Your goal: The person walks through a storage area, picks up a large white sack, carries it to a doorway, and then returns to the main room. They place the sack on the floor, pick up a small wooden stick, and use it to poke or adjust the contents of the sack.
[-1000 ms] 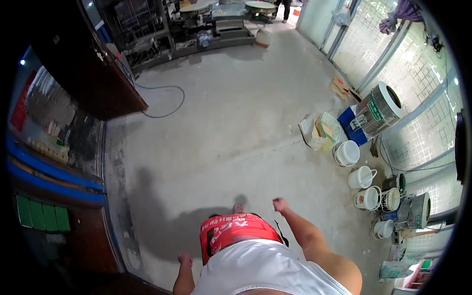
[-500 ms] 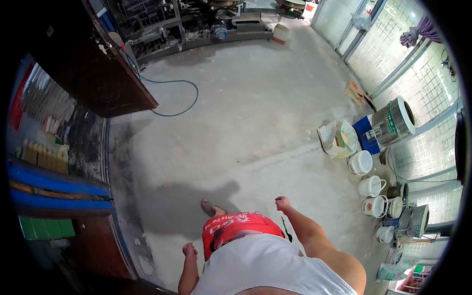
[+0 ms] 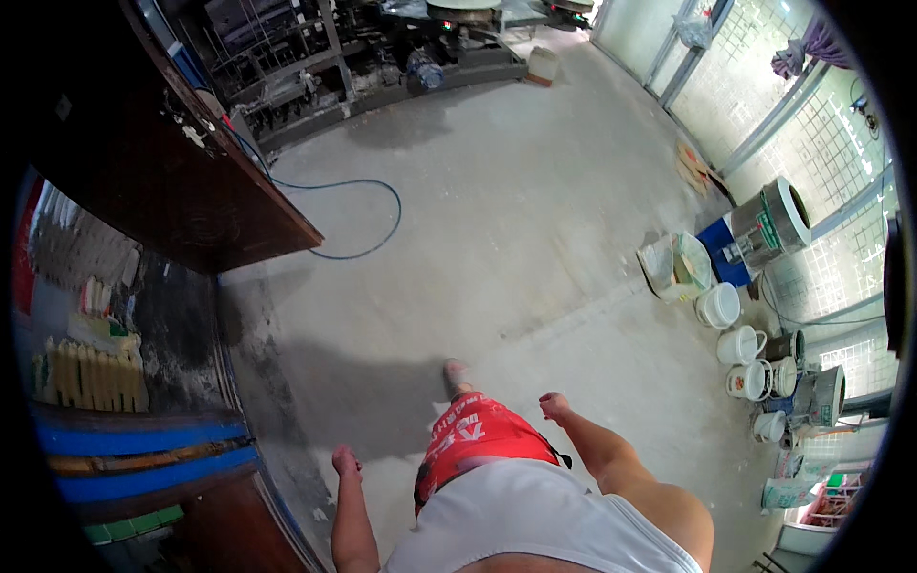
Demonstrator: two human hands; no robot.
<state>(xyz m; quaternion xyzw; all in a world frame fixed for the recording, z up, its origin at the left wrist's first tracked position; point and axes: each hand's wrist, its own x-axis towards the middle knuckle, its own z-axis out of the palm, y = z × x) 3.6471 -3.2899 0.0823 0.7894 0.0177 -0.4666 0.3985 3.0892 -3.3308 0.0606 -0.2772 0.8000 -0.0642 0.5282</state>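
Red cloth [image 3: 492, 447] w/ white printing hangs below white top [image 3: 516, 511], btwn L hand [image 3: 347, 463] & R hand [image 3: 554, 407]; both over grey floor [image 3: 458, 248], fingers curled, can't tell if fully closed. Off R: round metal drum [image 3: 776, 215] w/ green label [image 3: 767, 230], plastic bag [image 3: 675, 267] w/ tan contents, white buckets [image 3: 739, 346].

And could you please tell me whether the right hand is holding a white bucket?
No, the white buckets stand on the floor, apart from the right hand.

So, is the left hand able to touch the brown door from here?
Probably not: grey floor seems to separate the left hand from the brown door, though nothing visible blocks the way.
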